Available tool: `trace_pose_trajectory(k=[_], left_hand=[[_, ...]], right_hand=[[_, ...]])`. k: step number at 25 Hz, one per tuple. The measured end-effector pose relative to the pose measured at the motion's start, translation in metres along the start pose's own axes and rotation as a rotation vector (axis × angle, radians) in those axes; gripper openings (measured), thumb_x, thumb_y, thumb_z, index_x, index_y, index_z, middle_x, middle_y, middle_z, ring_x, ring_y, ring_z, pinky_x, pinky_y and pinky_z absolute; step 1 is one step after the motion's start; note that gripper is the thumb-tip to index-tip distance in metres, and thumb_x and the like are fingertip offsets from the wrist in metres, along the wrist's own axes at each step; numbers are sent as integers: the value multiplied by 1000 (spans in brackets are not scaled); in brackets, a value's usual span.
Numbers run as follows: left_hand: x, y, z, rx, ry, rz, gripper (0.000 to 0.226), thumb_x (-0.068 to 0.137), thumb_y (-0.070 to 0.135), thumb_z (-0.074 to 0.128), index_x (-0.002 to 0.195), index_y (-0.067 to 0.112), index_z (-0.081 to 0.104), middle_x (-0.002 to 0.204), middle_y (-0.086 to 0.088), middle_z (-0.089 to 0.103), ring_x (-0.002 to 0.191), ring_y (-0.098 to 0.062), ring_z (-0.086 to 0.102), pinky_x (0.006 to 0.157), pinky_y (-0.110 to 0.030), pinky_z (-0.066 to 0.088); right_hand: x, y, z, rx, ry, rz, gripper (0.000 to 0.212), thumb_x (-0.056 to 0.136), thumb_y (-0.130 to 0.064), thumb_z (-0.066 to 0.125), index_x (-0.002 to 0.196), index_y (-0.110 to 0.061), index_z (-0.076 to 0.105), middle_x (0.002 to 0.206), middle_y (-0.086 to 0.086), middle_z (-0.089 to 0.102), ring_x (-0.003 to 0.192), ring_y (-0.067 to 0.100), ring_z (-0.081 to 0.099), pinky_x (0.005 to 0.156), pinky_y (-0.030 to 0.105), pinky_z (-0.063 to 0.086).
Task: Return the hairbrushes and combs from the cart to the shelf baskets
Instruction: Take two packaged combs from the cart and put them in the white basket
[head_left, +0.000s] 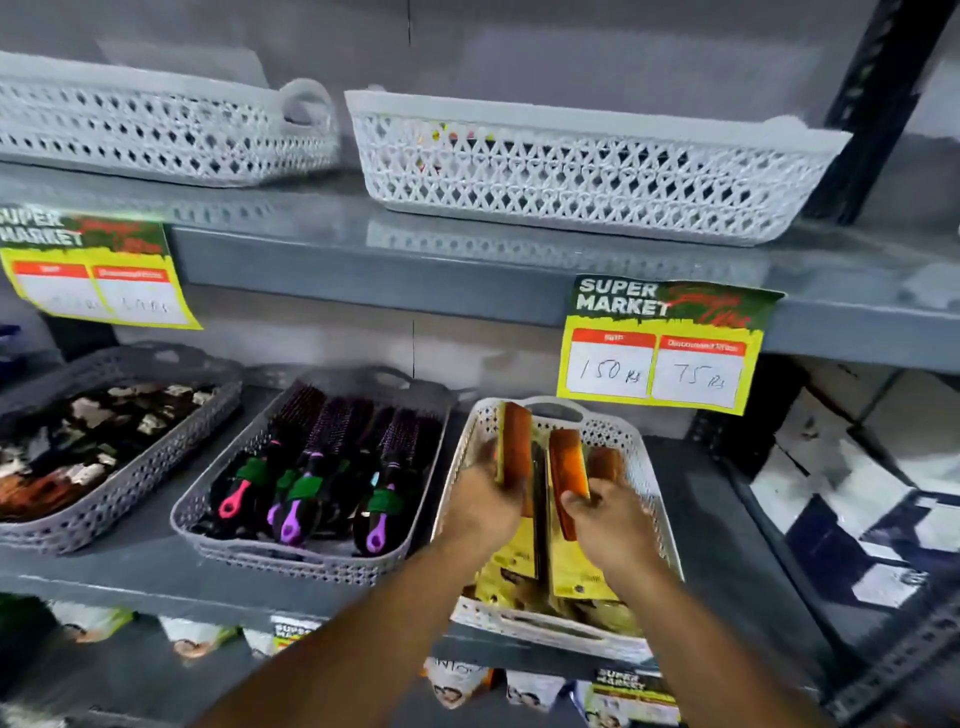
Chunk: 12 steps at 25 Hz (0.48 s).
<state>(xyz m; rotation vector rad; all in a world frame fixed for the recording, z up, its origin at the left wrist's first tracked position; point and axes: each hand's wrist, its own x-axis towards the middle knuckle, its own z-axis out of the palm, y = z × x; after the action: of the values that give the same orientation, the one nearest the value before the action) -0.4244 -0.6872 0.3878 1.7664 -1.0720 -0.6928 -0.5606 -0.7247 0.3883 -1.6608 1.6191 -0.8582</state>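
Both my hands are inside a white lattice basket (644, 457) on the middle shelf. My left hand (483, 506) grips a packaged brown comb (514, 441) with a yellow card, held on edge. My right hand (610, 522) grips another packaged brown comb (569, 462), also on edge, just to the right. More yellow-carded combs (576, 584) lie in the basket under my hands. To the left, a grey basket (291, 564) holds round hairbrushes (322, 467) with pink and purple handles. The cart is out of view.
A grey basket (98, 525) of dark and light items sits at far left. Two white lattice baskets (571, 182) (171, 130) stand on the upper shelf. Yellow price tags (660, 343) hang from the shelf edge. Packets (457, 686) fill the shelf below. A dark upright post (878, 104) stands at right.
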Motion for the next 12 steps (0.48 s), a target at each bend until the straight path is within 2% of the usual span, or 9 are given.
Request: trace_pose_trajectory(k=[2, 4, 6, 8, 10, 12], left_hand=[[9, 0, 7, 102, -23, 60, 38, 85, 27, 61, 121, 15, 63, 126, -13, 66, 107, -35, 66, 84, -42, 55], [11, -3, 10, 167, -39, 48, 45, 82, 35, 58, 125, 20, 59, 123, -9, 68, 103, -32, 67, 85, -42, 55], [11, -7, 13, 231, -56, -3, 48, 80, 38, 58, 123, 17, 59, 114, -11, 71, 98, -32, 69, 84, -42, 56], [11, -12, 15, 350, -84, -69, 41, 84, 37, 59, 116, 10, 62, 110, -15, 71, 97, -34, 68, 81, -39, 57], [13, -16, 15, 428, -109, -109, 39, 88, 37, 59, 111, 6, 62, 116, -18, 67, 100, -35, 67, 80, -35, 55], [16, -20, 14, 443, -115, -117, 39, 88, 36, 58, 113, 6, 61, 124, -19, 61, 101, -35, 65, 84, -37, 55]], right_hand=[[8, 3, 10, -61, 6, 4, 27, 85, -33, 62, 101, -13, 65, 72, 1, 64, 65, 21, 59, 61, 29, 46], [12, 6, 20, -105, -3, -17, 28, 86, -32, 59, 107, -13, 62, 79, 4, 67, 73, 25, 62, 61, 28, 43], [15, 8, 29, -158, -23, -30, 26, 88, -32, 57, 104, -12, 62, 89, 11, 70, 83, 30, 65, 66, 29, 46], [16, 9, 34, -259, -30, -23, 25, 88, -35, 53, 97, -13, 62, 91, 12, 70, 84, 31, 66, 63, 29, 46], [16, 9, 35, -400, -22, -36, 26, 87, -37, 51, 91, -14, 62, 90, 11, 69, 82, 31, 66, 60, 29, 45], [15, 7, 36, -524, -13, -63, 25, 86, -36, 51, 90, -15, 64, 93, 9, 69, 85, 30, 66, 61, 30, 43]])
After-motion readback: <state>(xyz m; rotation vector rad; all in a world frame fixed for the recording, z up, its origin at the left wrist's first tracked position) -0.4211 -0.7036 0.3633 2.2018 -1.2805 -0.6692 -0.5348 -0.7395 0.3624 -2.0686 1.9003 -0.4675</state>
